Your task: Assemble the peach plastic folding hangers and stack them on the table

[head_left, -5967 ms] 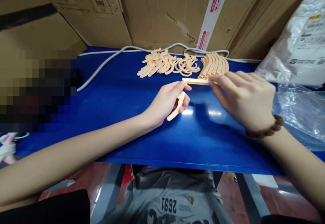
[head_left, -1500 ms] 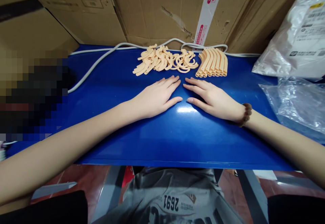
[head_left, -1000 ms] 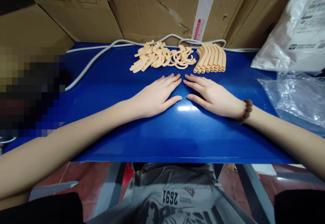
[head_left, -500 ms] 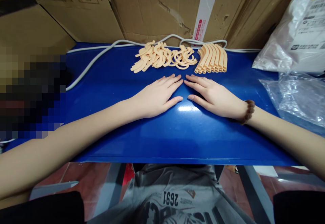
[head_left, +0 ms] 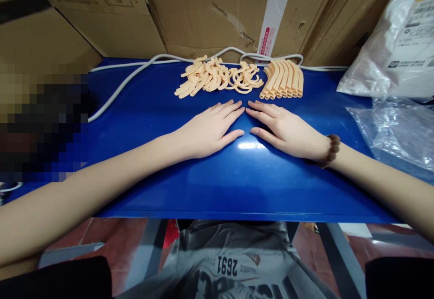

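My left hand [head_left: 213, 129] lies flat on the blue table [head_left: 217, 186], fingers stretched and thumb apart, holding nothing. Facing it, my right hand [head_left: 283, 127] rests palm down in the same way, with a brown fuzzy band [head_left: 331, 151] round the wrist. A small gap separates the fingertips of the two hands. Just beyond the left hand is a loose pile of cream, curved plastic pieces [head_left: 203, 77]. Cream C-shaped pieces [head_left: 246, 78] lie in a heap beside it. Behind the right hand, cream curved hollow pieces [head_left: 283, 79] are stacked in a neat row.
Cardboard boxes [head_left: 210, 23] stand along the back edge, with a white cable [head_left: 135, 67] running before them. On the right are a white plastic parcel bag [head_left: 393, 50] and clear plastic wrap [head_left: 403, 129]. A blurred-out dark area covers the left side.
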Demonstrator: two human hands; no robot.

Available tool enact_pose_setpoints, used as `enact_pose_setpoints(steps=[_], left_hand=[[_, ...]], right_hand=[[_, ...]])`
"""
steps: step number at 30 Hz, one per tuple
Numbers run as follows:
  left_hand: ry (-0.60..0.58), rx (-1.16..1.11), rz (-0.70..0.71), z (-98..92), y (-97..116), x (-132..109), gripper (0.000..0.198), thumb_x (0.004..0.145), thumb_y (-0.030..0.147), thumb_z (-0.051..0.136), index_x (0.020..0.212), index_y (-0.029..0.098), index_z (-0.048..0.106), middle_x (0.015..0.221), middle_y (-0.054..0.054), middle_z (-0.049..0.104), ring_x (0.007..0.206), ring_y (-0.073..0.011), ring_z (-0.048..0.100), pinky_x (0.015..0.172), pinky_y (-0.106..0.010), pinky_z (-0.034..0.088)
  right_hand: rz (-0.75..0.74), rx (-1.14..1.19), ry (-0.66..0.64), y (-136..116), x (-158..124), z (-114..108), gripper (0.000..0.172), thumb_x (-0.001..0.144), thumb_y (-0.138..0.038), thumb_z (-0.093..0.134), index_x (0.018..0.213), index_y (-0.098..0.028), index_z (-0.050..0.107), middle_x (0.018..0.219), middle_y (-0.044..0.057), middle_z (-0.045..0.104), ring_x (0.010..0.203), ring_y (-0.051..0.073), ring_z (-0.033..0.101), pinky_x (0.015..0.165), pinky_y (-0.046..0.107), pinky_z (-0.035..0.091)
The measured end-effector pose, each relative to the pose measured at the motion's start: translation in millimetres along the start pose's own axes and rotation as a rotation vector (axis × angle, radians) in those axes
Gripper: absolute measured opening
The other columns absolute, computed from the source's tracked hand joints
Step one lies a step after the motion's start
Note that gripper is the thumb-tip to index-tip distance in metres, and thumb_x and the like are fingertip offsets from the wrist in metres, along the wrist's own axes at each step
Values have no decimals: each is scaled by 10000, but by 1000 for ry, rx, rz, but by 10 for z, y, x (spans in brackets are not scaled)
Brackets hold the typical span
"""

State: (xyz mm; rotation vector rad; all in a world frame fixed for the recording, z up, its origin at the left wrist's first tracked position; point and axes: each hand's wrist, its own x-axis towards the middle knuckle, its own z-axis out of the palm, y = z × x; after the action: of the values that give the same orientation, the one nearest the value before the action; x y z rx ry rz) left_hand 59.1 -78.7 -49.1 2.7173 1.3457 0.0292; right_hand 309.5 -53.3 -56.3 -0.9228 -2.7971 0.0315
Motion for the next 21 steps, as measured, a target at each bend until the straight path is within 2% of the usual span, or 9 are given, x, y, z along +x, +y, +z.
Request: enact_pose_setpoints(steps=[21], left_hand=[[26, 8, 20, 31, -22, -5, 687, 1159, 472, 386, 1700, 49, 360, 1789, -174, 309, 1683, -324, 278, 1387, -516, 240]], right_hand=[[1, -4, 0, 1, 9, -6, 698, 1140, -502, 342, 1603, -12, 526, 1669, 268, 485, 1557, 386, 491, 1268, 607, 428]])
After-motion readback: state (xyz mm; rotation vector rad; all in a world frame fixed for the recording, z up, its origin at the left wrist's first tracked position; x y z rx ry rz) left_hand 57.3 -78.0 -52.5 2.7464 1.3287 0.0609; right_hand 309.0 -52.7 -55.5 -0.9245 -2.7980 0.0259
